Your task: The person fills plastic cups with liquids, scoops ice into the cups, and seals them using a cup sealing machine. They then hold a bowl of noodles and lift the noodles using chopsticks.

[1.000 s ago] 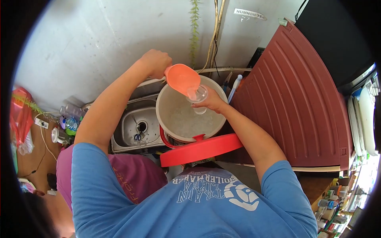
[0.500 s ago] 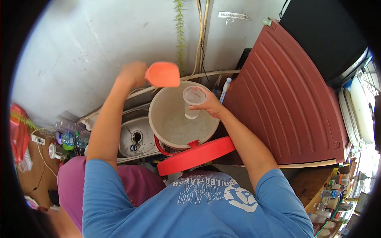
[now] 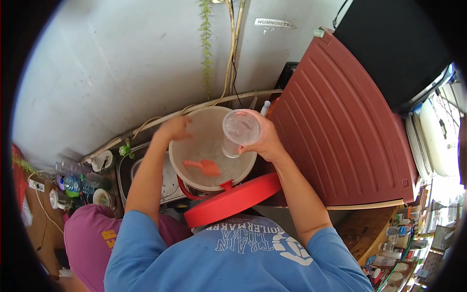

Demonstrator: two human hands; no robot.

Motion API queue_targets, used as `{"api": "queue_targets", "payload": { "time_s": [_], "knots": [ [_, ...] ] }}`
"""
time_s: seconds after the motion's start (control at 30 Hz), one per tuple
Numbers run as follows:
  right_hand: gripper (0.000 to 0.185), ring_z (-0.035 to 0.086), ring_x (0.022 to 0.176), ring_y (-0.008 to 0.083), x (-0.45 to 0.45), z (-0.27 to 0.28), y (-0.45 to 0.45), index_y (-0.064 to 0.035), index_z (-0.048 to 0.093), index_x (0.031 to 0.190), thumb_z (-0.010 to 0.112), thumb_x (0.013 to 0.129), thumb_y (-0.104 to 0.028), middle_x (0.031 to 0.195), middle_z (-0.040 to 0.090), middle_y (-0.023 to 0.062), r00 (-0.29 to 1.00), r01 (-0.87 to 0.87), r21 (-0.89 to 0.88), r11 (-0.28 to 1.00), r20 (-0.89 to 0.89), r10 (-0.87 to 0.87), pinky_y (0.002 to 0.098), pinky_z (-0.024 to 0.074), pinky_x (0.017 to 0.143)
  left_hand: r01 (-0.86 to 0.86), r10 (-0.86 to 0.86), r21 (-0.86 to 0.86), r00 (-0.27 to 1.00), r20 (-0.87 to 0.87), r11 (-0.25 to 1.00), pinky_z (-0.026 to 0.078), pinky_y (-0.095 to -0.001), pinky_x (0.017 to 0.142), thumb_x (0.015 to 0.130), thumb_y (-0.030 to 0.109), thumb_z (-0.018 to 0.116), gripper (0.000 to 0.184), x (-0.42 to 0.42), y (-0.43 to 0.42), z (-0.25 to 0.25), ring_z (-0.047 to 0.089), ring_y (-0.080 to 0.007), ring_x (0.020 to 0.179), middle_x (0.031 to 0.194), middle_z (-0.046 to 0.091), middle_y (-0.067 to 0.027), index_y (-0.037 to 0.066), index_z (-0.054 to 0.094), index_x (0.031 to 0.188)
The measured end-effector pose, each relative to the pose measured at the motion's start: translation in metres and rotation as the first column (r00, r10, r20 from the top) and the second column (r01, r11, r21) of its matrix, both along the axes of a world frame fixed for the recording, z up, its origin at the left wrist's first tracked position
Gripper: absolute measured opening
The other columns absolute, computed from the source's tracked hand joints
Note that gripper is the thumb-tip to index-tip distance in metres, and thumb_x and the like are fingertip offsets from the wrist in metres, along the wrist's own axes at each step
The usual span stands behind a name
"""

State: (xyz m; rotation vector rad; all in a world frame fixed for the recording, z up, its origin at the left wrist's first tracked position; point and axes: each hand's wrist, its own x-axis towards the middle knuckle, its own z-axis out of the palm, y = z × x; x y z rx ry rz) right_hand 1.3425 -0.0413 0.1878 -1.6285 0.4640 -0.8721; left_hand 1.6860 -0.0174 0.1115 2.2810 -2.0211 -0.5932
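Note:
A large round pale bucket (image 3: 194,131) stands against the wall with what looks like ice inside. The orange scoop (image 3: 209,168) lies in it, released. My left hand (image 3: 174,129) is over the bucket's left rim, fingers apart and slightly blurred, holding nothing. Above the bucket's right side, my right hand (image 3: 264,136) is wrapped round a clear plastic cup (image 3: 234,146), its open top facing up toward the camera and clear pieces inside. The red lid (image 3: 233,202) rests tilted between the bucket and my body.
A steel sink (image 3: 168,180) lies left of the bucket, with bottles (image 3: 73,184) and containers further left. A ribbed maroon panel (image 3: 340,131) stands at the right. A co-worker in a purple shirt (image 3: 87,238) is close at my lower left. Pipes run along the wall.
The orange scoop has gone from my left hand into the bucket, and that hand has opened. My right hand still holds the cup, now away from the scoop. The view has shifted.

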Motion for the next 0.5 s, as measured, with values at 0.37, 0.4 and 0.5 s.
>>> {"api": "queue_targets", "payload": {
  "time_s": [0.37, 0.4, 0.5],
  "knots": [
    [0.108, 0.059, 0.121, 0.0185, 0.003, 0.010, 0.019, -0.0013, 0.059, 0.132, 0.105, 0.039, -0.033, 0.127, 0.064, 0.0068, 0.993, 0.109, -0.084, 0.990, -0.031, -0.112, 0.0349, 0.0463, 0.107, -0.671, 0.569, 0.086, 0.683, 0.459, 0.736, 0.055, -0.0521, 0.097, 0.093, 0.037, 0.068, 0.047, 0.197, 0.107, -0.096, 0.064, -0.0370, 0.123, 0.132, 0.067, -0.0164, 0.009, 0.065, 0.131],
    [0.108, 0.060, 0.121, 0.0187, 0.004, 0.009, 0.020, -0.0013, 0.059, 0.131, 0.105, 0.039, -0.033, 0.127, 0.064, 0.0069, 0.991, 0.120, -0.113, 0.986, -0.048, -0.126, 0.0349, 0.0468, 0.106, -0.664, 0.558, 0.096, 0.690, 0.461, 0.742, 0.055, -0.0521, 0.097, 0.093, 0.037, 0.068, 0.047, 0.210, 0.113, -0.110, 0.064, -0.0370, 0.123, 0.132, 0.067, -0.0164, 0.009, 0.065, 0.131],
    [0.106, 0.060, 0.121, 0.0188, 0.006, 0.003, 0.021, -0.0011, 0.059, 0.131, 0.105, 0.040, -0.032, 0.126, 0.064, 0.0071, 0.985, 0.147, -0.144, 0.979, -0.074, -0.159, 0.0348, 0.0476, 0.105, -0.650, 0.603, -0.032, 0.685, 0.408, 0.759, 0.057, -0.0531, 0.092, 0.096, 0.021, 0.057, 0.036, 0.230, 0.117, -0.126, 0.069, -0.0372, 0.113, 0.124, 0.070, -0.0205, 0.003, 0.067, 0.126]
  ]
}}
